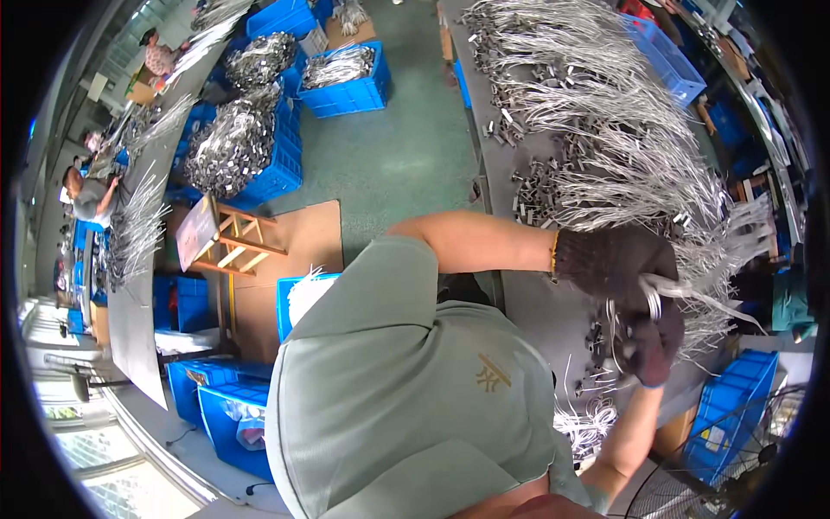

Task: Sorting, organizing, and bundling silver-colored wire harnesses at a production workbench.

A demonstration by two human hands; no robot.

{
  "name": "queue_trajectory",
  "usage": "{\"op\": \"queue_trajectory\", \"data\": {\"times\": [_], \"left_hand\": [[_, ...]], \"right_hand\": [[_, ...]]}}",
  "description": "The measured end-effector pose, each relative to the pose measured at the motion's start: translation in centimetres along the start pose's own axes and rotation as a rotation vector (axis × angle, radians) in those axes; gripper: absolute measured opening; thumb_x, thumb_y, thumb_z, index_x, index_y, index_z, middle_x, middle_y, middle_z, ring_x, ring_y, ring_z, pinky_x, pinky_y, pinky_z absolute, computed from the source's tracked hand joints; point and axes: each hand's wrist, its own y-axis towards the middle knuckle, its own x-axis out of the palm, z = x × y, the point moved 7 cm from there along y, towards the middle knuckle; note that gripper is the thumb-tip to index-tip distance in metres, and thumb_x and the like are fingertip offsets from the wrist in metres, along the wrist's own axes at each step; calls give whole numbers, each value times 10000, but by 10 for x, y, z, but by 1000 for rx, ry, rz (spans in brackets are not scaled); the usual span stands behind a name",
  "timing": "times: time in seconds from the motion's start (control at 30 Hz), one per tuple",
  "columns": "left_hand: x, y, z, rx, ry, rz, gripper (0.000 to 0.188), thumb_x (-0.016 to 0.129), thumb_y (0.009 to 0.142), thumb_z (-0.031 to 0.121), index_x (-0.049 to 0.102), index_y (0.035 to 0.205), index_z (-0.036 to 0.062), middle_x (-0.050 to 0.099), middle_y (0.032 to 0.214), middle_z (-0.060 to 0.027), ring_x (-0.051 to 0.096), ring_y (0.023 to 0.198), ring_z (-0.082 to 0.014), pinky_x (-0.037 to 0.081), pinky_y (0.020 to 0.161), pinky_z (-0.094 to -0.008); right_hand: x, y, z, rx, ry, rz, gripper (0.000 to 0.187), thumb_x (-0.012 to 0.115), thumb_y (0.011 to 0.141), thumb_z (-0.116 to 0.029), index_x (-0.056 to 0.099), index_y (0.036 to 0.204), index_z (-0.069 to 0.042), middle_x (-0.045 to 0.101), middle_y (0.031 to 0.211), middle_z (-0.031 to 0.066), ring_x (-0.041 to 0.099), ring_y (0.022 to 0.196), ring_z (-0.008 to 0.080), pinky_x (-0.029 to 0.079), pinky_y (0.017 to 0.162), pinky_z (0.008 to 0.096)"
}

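Observation:
Both my hands wear dark knitted gloves and meet over the right-hand workbench. My left hand (616, 264) is closed around a bundle of white cables (655, 303), whose ends trail off to the right, blurred. Just below it, my right hand (657, 350) is closed on the same bundle, its fingers partly hidden. Beneath and beyond them lies a long heap of white cables (631, 186) with small dark and metal connector ends. A coiled bunch of white cables (590, 424) rests by my right forearm.
Blue crates (346, 91) full of cables stand across the green floor (398, 164). A wooden stool (229, 238) stands on cardboard. Near my right arm are a blue crate (731, 415) and a wire-caged fan (735, 471). Other people (91, 199) sit along the far-left bench.

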Motion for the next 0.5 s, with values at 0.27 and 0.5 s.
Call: {"op": "queue_trajectory", "data": {"times": [0.27,0.5], "left_hand": [[18,-19,19,27,44,-403,338,793,797,285,642,983,47,683,817,-69,598,766,-132,486,692,-327],[-7,-24,46,132,116,-334,364,782,795,328,634,976,49,678,823,-87,638,717,-198,506,654,-342]], "right_hand": [[-44,-18,-50,274,265,-318,416,560,861,49,497,1272,54,647,1085,169,645,799,210,510,644,249],[-31,-80,34,574,650,-88,505,592,913,-388,569,1201,26,622,1147,144,639,844,239,529,706,335]]}}
